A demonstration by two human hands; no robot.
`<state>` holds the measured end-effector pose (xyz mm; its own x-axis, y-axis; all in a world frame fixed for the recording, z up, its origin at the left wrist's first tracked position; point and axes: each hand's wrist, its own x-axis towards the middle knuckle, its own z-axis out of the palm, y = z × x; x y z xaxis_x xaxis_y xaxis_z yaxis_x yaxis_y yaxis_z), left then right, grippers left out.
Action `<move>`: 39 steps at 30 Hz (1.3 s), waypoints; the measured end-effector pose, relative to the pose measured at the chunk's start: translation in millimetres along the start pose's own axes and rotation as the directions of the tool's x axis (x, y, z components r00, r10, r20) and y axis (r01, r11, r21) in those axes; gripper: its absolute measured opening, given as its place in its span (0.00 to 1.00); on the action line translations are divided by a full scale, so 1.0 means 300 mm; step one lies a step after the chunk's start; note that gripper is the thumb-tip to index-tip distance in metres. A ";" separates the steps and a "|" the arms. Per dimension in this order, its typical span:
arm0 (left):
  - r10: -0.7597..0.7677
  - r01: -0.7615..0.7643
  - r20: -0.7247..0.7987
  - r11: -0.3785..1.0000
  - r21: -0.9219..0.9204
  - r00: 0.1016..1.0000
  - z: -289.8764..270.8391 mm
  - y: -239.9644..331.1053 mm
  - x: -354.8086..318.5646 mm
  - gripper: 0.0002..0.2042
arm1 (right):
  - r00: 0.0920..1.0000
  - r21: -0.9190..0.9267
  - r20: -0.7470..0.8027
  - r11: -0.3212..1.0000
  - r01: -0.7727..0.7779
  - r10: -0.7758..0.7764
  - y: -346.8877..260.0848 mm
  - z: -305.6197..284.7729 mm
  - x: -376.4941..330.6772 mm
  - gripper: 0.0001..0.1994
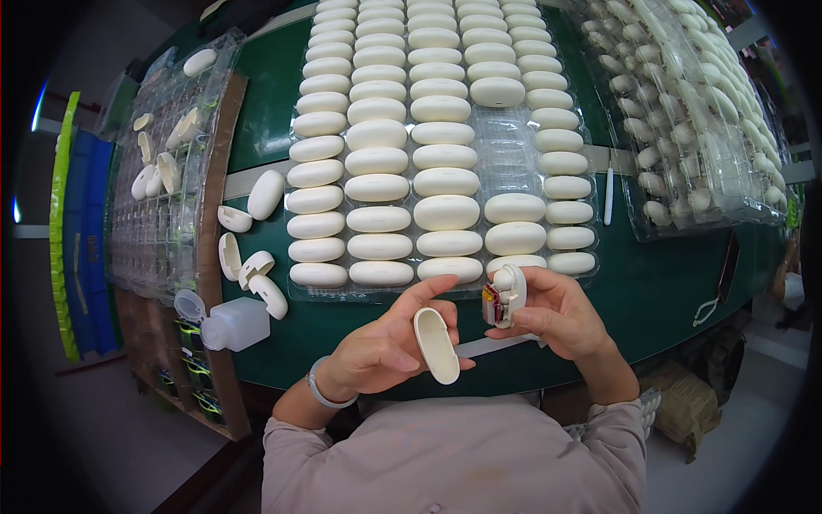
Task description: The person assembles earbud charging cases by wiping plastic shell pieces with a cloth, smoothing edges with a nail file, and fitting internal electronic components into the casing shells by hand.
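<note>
The far rows of cream oval plastic cases in the clear blister tray (505, 163) run out of the picture at its top edge. The second clear tray of smaller cream parts (685, 111) is cut off at the upper right, its pieces too small to tell apart. The cream half-open case with red and yellow inner parts (503, 296) is partly hidden by the right hand's fingers (548, 287); its inner parts are too small to identify. The green surface (651, 283) bends into the dark rim.
</note>
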<state>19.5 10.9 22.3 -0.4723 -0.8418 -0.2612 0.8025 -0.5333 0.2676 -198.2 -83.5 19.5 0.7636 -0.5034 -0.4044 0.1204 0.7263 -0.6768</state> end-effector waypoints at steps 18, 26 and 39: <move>-0.042 0.137 -0.209 0.877 0.462 0.977 0.029 0.057 0.018 0.25 | 0.996 0.084 -0.059 0.995 -0.054 0.059 -0.006 -0.002 -0.004 0.20; 0.247 -0.254 0.094 0.767 0.589 0.965 -0.031 0.019 0.025 0.21 | 0.997 -0.015 -0.070 1.000 0.010 -0.011 0.008 -0.009 -0.010 0.23; 0.248 -0.144 -0.055 0.714 0.685 0.967 -0.015 -0.027 0.040 0.32 | 0.995 -0.236 -0.079 0.971 0.034 -0.055 0.049 0.014 0.011 0.18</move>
<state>9.0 5.6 13.0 -0.2379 -0.9419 -0.2373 0.3909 -0.3165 0.8643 -191.3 -72.4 10.9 0.7031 -0.5779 -0.4145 -0.0068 0.5774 -0.8165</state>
